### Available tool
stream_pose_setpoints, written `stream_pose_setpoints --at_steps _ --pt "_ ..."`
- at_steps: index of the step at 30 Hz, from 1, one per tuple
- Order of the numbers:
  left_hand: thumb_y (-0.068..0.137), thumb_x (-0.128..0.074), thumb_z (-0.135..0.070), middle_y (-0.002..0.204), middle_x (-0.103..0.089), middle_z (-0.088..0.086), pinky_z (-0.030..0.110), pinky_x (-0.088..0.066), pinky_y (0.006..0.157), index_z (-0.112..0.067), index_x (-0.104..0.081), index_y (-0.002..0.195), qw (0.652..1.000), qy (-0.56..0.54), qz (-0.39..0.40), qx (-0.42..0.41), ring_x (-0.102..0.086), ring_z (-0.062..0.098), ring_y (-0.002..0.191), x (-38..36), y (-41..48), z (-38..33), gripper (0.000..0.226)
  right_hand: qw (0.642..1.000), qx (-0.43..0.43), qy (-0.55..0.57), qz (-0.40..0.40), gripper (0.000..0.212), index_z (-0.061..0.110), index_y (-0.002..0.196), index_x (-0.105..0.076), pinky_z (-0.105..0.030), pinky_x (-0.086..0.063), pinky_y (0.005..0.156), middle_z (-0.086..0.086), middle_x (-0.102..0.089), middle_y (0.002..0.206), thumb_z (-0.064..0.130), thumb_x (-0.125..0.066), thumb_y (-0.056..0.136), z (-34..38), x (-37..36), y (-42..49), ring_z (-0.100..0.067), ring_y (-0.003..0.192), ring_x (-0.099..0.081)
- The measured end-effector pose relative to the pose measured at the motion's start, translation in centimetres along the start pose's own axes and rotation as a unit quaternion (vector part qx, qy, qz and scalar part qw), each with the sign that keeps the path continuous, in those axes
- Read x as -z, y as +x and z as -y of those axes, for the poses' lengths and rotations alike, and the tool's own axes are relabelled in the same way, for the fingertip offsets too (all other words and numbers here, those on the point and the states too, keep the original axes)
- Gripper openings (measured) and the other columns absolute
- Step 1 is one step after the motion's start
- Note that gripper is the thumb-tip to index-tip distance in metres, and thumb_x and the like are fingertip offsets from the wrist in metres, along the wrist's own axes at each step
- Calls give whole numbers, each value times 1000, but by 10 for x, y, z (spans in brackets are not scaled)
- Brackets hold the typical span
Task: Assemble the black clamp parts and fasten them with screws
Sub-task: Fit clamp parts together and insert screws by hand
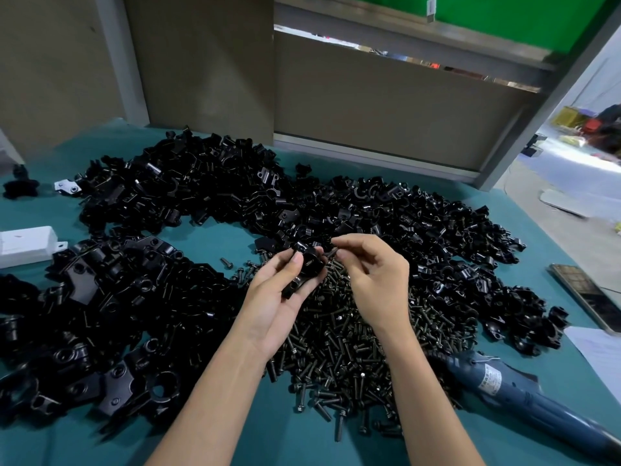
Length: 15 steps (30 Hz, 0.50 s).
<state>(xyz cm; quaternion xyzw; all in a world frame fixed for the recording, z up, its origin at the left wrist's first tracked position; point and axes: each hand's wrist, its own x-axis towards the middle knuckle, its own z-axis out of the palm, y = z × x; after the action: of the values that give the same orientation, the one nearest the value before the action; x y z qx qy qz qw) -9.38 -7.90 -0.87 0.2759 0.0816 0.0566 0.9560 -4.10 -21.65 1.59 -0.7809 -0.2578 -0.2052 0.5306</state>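
Head view, clamp: I see one black clamp held up over the table, above the far edge of the screw pile, near the middle of my picture.
Left hand: the left hand grips the clamp, thumb on its near face, fingers curled behind it, palm turned up.
Screw: a small dark screw sits just right of the clamp's top. It is blurred, and I cannot tell whether its tip touches the clamp.
Right hand: the right hand pinches the screw between thumb and forefinger, with the other fingers curled loosely beneath.
Screw pile: a heap of dark screws lies on the table under both wrists and spreads toward me.
Loose parts: black clamp parts ring the hands in a far heap, a left heap and a right heap.
Table: I see a teal table, with a bare patch between the heaps.
Driver: a blue driver lies at the right, near the screw pile.
Phone: a phone lies flat at the right edge, beyond the right heap.
Paper: a white sheet lies just nearer to me than the phone.
Box: a white box lies at the left edge, just beside the left heap.
Bracket: a silver bracket lies at the left fringe of the far heap.
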Motion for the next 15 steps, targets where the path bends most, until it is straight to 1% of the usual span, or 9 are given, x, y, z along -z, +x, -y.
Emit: stream_pose_setpoints --at_steps 3,5,9,13,15 --pt "83 -68 -15 124 -69 20 32 -58 88 4 -61 116 1000 -1 8 2 -67 29 117 1 1 1 38 1000 -18 23 9 29 19 100 -72 -19 -54 85 9 -72 96 -7 -68 87 2 -2 0 -7 93 -69" --pt "84 -68 -15 124 -69 19 32 -58 89 4 -60 117 1000 -2 12 4 -67 30 117 2 1 1 39 1000 -16 24 13 31 20 99 -71 -17 -54 84 12 -71 95 -8 -68 87 2 -2 -1 -6 92 -69" --pt "85 -67 -14 123 -69 21 33 -58 91 4 -59 117 1000 -10 20 6 -67 31 115 2 1 1 37 1000 -2 14 21 31 20 99 -70 -19 -55 83 14 -71 95 -9 -68 87 2 -3 -2 -7 92 -70" --pt "85 -68 -15 127 -66 23 31 -59 88 5 -56 124 1000 -15 1 8 -68 33 114 1 -1 0 45 998 30 -9 48 25 14 98 -74 -20 -55 83 12 -74 95 -7 -68 87 2 -2 -3 -5 93 -70" --pt "84 -68 -14 128 -65 24 34 -58 91 7 -54 129 1000 -28 -11 7 -68 34 113 0 -1 -1 51 997 41 -22 67 27 13 104 -75 -22 -54 88 11 -74 100 -7 -65 89 1 0 -3 -3 98 -69"
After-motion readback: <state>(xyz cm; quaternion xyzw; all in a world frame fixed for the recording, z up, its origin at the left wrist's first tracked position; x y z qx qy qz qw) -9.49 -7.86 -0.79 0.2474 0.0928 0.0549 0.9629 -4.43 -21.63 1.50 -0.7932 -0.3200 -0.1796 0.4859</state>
